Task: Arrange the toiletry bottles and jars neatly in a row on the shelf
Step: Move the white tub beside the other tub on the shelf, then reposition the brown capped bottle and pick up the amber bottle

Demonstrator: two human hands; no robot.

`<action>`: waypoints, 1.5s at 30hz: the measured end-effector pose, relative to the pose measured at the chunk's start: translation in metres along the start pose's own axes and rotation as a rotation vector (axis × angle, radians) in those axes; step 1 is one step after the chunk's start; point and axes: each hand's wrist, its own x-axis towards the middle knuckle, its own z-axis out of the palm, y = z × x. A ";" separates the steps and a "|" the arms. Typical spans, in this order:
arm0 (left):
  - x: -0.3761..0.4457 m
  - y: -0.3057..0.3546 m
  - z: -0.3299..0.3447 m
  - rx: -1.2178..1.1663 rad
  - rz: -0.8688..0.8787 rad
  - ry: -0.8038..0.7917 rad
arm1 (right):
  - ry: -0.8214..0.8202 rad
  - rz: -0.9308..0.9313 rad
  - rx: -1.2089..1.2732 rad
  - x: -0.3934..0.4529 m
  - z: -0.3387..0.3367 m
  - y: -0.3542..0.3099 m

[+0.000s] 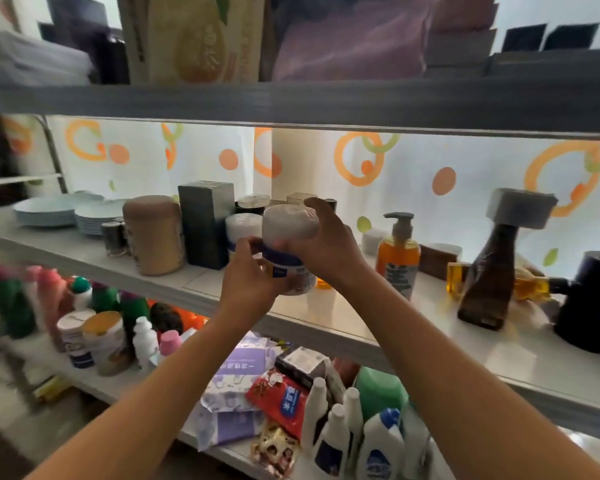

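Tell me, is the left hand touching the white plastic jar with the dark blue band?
Touching. In the head view the left hand grips the white plastic jar at its blue band, with its fingers overlapping the jar's side.

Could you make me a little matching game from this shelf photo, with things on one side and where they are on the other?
Things:
1. white jar
2. orange pump bottle
3. stack of plates
4. tan canister

Places:
A. far left of the middle shelf
B. held in both hands
C. right of the hands
D. beside the dark box

Pairs: 1-B, 2-C, 3-A, 4-D
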 end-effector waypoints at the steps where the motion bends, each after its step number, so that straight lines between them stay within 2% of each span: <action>1: 0.006 -0.006 0.000 0.006 -0.015 -0.002 | -0.012 0.013 0.013 0.005 0.005 0.002; 7: 0.037 -0.043 0.016 0.041 -0.079 -0.037 | -0.125 0.094 0.025 0.034 0.033 0.029; 12: 0.055 -0.065 0.031 0.163 -0.080 0.005 | -0.032 0.097 -0.068 0.057 0.067 0.056; 21: 0.066 -0.060 0.040 0.188 -0.094 0.083 | 0.102 0.002 -0.345 0.080 0.098 0.069; 25: 0.064 -0.059 0.043 0.185 -0.106 0.080 | 0.084 0.020 -0.367 0.085 0.097 0.067; 31: 0.054 -0.048 0.038 0.161 -0.169 0.026 | -0.042 0.030 -0.210 0.076 0.074 0.061; 35: 0.039 -0.023 0.034 0.148 -0.109 0.064 | -0.077 0.026 -0.103 0.053 0.049 0.056; 41: 0.019 0.039 0.046 0.139 0.052 -0.007 | -0.023 0.017 -0.096 0.015 -0.018 0.060; 45: -0.004 0.078 0.073 0.119 0.177 -0.183 | 0.079 0.078 -0.065 -0.010 -0.068 0.073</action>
